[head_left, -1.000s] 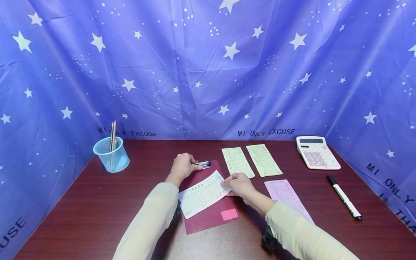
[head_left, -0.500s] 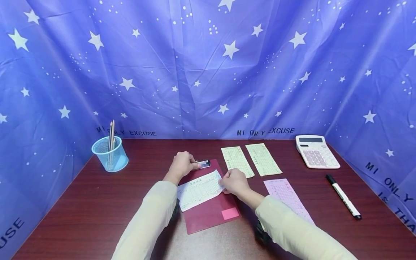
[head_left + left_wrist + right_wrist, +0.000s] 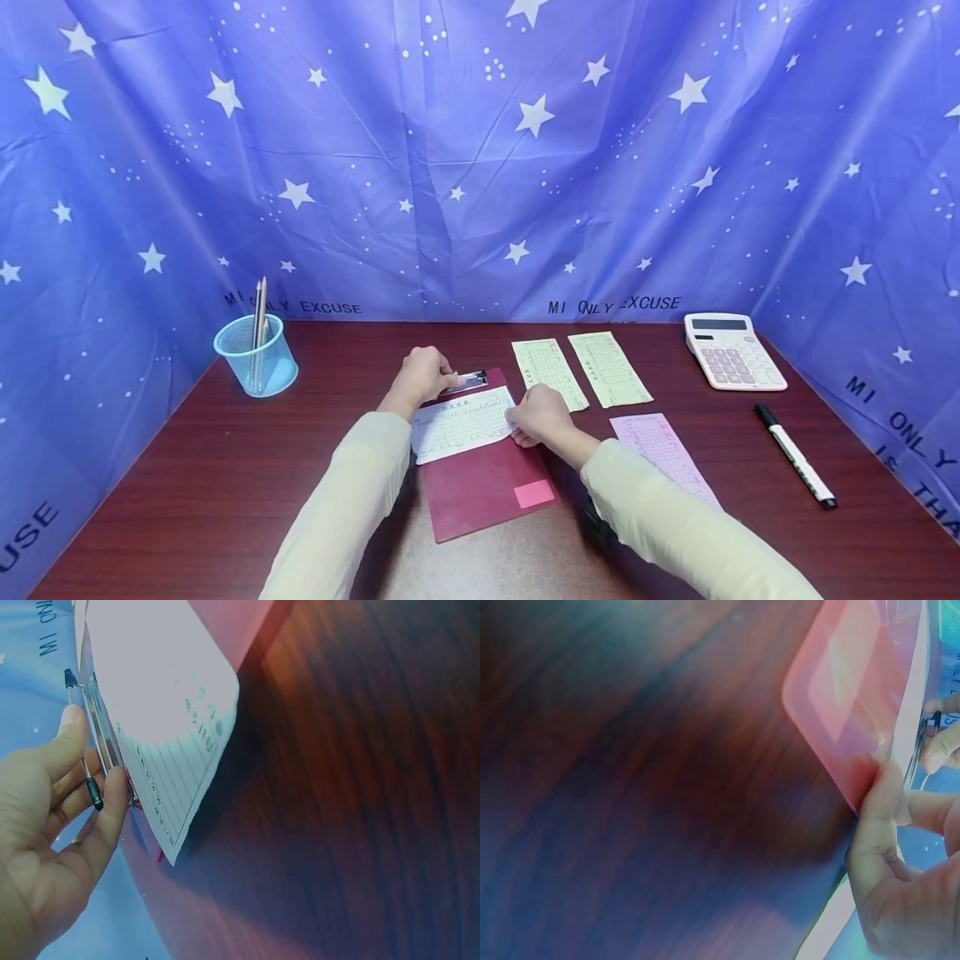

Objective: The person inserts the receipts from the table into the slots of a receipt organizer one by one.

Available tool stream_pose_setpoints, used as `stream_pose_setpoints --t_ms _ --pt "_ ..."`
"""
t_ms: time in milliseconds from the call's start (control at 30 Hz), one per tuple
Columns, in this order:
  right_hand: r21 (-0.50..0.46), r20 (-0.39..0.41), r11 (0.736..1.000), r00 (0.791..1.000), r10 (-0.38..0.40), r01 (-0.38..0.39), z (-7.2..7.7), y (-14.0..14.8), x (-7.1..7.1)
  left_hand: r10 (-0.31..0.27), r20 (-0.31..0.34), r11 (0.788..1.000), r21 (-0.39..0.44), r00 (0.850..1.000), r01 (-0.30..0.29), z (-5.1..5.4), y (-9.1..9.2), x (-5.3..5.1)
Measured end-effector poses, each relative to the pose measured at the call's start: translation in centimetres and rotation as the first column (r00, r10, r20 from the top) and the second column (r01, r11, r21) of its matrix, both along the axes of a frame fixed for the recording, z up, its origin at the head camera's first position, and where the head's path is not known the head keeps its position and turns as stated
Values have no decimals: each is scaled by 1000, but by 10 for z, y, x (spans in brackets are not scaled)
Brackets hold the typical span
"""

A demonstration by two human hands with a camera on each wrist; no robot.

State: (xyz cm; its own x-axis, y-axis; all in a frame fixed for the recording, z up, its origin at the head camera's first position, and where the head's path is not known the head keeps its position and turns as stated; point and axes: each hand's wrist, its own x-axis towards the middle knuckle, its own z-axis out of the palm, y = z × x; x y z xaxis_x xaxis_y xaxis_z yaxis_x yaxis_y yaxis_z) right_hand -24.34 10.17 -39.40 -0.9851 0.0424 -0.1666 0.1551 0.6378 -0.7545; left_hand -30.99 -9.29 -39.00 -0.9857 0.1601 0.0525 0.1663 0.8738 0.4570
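Head view: fingers of the right hand (image 3: 543, 415) pinched together on the right short end of a white rectangular paper form with a printed grid (image 3: 463, 427). Fingers of the left hand (image 3: 423, 375) clamped on a silver metal clip (image 3: 470, 382); left wrist view has thumb and fingertips at its black-tipped wire lever (image 3: 94, 793).

Key relation: the form lies on the near side of the clip, its long axis across the dark red flat clipboard (image 3: 487, 483), right end slightly farther from the person. Far long edge roughly parallel to the clip and just beside it; cannot tell whether any is tucked under. Clip lies ahead and left of the right fingers. Right hand holds the form, left hand is at the clip.

Outward: bright pink rectangular label (image 3: 534, 494) at the board's near right corner. Right of the board on the brown wood-grain desk (image 3: 210, 492): two pale yellow paper slips (image 3: 551, 373), a pink printed paper slip (image 3: 663, 454) nearer the person. Far left, well apart: light blue mesh pen cup (image 3: 258, 367).
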Motion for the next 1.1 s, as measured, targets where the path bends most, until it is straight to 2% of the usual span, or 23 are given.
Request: stream_pose_setpoints --t_ms 533,700,833,1100 --pt "51 90 999 996 -15 11 5 -3 -11 -7 26 1000 14 1000 6 4 -1 1" --pt "33 119 999 993 -9 5 5 -3 -12 -1 32 1000 8 999 1 2 -1 0" --pt "10 145 1000 989 -9 7 4 -2 -14 5 51 999 36 999 -6 2 -1 0" --pt "-8 147 1000 989 -5 6 1 1 -15 -9 29 1000 30 1000 8 2 0 0"
